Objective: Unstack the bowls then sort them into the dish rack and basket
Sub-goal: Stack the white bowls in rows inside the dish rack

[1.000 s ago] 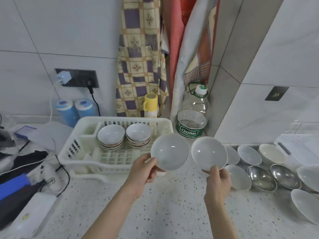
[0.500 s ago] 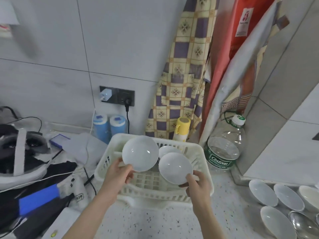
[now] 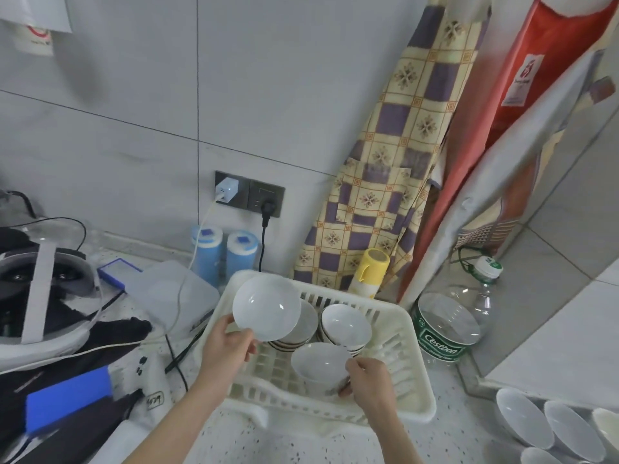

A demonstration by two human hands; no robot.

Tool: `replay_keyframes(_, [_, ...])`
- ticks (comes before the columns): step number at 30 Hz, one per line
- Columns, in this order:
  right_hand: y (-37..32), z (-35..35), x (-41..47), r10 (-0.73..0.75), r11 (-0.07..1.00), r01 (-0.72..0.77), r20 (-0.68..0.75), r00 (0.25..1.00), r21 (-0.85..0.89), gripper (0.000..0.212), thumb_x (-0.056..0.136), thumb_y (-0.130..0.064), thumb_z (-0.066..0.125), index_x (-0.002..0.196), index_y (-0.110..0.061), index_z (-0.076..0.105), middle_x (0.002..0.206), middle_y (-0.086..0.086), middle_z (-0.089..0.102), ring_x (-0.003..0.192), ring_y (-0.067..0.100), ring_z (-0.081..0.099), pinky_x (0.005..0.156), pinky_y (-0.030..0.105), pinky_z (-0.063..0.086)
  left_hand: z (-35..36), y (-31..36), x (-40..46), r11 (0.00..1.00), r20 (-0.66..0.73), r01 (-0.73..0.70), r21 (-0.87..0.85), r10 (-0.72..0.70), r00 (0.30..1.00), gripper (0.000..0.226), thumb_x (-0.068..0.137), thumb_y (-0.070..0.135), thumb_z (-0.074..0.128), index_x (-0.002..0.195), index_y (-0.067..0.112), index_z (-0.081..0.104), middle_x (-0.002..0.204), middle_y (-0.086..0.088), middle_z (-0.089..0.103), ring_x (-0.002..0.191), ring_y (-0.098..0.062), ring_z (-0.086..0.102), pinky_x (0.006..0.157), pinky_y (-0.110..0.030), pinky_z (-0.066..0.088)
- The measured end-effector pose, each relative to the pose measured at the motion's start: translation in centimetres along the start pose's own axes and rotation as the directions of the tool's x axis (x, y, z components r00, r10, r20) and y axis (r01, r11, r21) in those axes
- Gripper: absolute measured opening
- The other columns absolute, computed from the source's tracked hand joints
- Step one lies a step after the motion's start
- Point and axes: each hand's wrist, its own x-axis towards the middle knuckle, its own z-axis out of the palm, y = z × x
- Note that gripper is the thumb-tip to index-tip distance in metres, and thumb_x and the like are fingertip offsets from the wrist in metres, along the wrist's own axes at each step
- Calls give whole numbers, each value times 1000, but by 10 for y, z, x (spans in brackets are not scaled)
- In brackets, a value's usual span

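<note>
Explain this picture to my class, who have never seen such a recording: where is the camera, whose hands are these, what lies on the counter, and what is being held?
There is no machine here. A person wears one wide-angle camera on the head, looking down at their own bare hands. The left hand holds a white ceramic bowl tilted above a white plastic dish rack. The right hand grips another white bowl low in the rack, in front of two stacks of bowls already there. On the speckled counter, more white bowls wait at the right. A clear plastic water bottle stands beside the rack.
</note>
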Motion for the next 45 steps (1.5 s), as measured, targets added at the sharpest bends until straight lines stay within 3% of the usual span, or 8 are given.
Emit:
replay_keyframes(6, [4,5,14,88,995,-92,84,993,44,31,78,-16,45,54,-10,63,60,8,73,52,17,63,53,29,36,1,-5,5,1000,-26,2,-19,-2,1000,32,87,4,60,113,20,56,64,-1,74,47,-4,61,53,-21,51])
replay_keyframes(20, [10,18,33,181,969,-145,180,967,-200,5,81,-10,51,86,-11,53,52,3,67,52,19,52,50,25,33,7,-15,8,998,-39,-56,8,56,998,41,87,5,61,124,20,54,67,3,75,54,-7,68,54,-17,53])
replay_keyframes(22, [10,19,34,167,966,-121,193,967,-226,2,85,-11,52,87,-11,51,66,4,62,51,16,47,51,24,34,7,-15,9,999,-48,-52,13,53,997,41,86,5,61,124,21,54,68,4,75,54,-7,69,56,-18,53])
replay_keyframes(28, [18,25,42,201,941,-126,221,954,-314,35,93,-18,51,126,-8,48,89,7,58,56,13,49,51,23,37,8,-22,11,996,-28,-75,44,76,997,40,85,7,61,122,22,55,69,-3,74,61,-15,71,67,-35,61])
replay_keyframes(31, [19,26,41,202,931,-114,227,953,-346,38,93,-21,51,129,-10,47,83,3,59,60,13,52,59,23,41,8,-26,12,990,-14,-103,97,105,994,37,85,12,63,116,30,55,72,-1,75,65,-16,72,73,-43,62])
replay_keyframes(36, [18,25,38,202,911,-75,283,938,-405,45,94,-32,50,135,-15,45,125,10,61,102,23,61,92,32,46,9,-28,14,987,-12,-95,132,97,995,35,86,14,62,114,33,54,74,-6,74,64,-13,72,70,-42,63])
replay_keyframes(40, [19,24,35,195,926,-59,339,920,-373,59,84,-36,63,137,-17,47,119,4,66,105,18,65,96,34,50,9,-26,15,992,-22,-66,108,69,997,33,87,13,62,114,31,53,72,-6,73,62,-12,72,67,-38,63])
replay_keyframes(45, [18,23,33,166,910,-20,319,933,-413,75,75,-40,74,140,-21,44,136,4,52,125,23,51,105,42,43,8,-25,15,991,-14,-54,122,56,998,31,87,14,62,112,31,54,69,-5,73,61,-11,72,68,-38,63])
